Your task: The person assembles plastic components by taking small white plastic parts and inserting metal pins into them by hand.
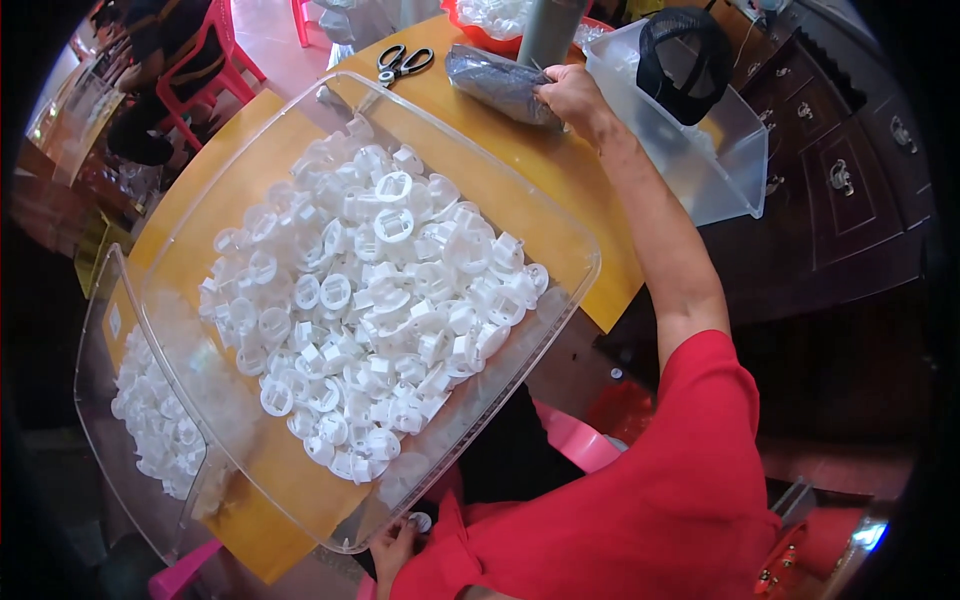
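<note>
My right hand (572, 96) reaches to the far side of the yellow table, its fingers closed on the end of a grey plastic bag (500, 84). What the bag holds cannot be made out. Low in view, my left hand (394, 546) is close to my body, below the near edge of a large clear plastic tub (590, 262). Its fingers are closed on a small round white plastic piece (422, 521), partly hidden. A heap of white plastic pieces (372, 290), round with small square housings, lies in the tub between my two hands.
Black-handled scissors (404, 65) lie beyond the tub. Farther back are a red basin (480, 38), a grey cylinder (552, 32), and a translucent bin (735, 190) with a black cap (686, 62). A second clear tub (92, 345) with white pieces stands left. Someone sits by a pink chair (215, 60).
</note>
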A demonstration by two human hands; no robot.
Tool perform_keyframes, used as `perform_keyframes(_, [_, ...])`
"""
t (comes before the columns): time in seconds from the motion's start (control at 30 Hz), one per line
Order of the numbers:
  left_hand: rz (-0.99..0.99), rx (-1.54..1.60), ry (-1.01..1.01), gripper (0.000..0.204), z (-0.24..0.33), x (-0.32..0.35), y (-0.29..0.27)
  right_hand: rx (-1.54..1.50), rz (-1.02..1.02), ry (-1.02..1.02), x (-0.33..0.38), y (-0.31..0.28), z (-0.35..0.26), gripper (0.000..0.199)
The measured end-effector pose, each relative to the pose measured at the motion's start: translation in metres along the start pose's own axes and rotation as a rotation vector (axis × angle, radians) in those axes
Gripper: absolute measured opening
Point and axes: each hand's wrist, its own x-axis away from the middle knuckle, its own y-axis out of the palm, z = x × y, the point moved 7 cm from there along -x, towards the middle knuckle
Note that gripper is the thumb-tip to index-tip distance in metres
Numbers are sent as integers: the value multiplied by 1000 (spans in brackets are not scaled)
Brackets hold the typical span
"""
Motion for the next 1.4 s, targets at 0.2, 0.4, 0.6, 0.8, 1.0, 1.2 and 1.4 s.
perform_keyframes(0.2, [-45,41,47,9,8,2,4,112,35,-16,3,0,2,27])
perform_keyframes(0.4, [-77,-38,60,8,6,1,2,374,231,-135,53,13,-19,38])
perform_keyframes(0.6, [-84,8,112,7,-2,-4,-2,366,255,-292,118,11,-12,45])
perform_keyframes(0.8, [-94,-63,113,6,6,-2,7,277,210,-234,163,-10,6,33])
perform_keyframes(1.0, [-98,-10,219,2,19,13,17,110,137,-220,236,-24,-7,18])
perform_keyframes(1.2, [-147,10,212,8,45,42,30,-375,-518,-14,326,-3,-37,16])
perform_keyframes(1.4, [-349,124,382,16,77,68,40,-440,-1206,-114,448,77,-100,20])
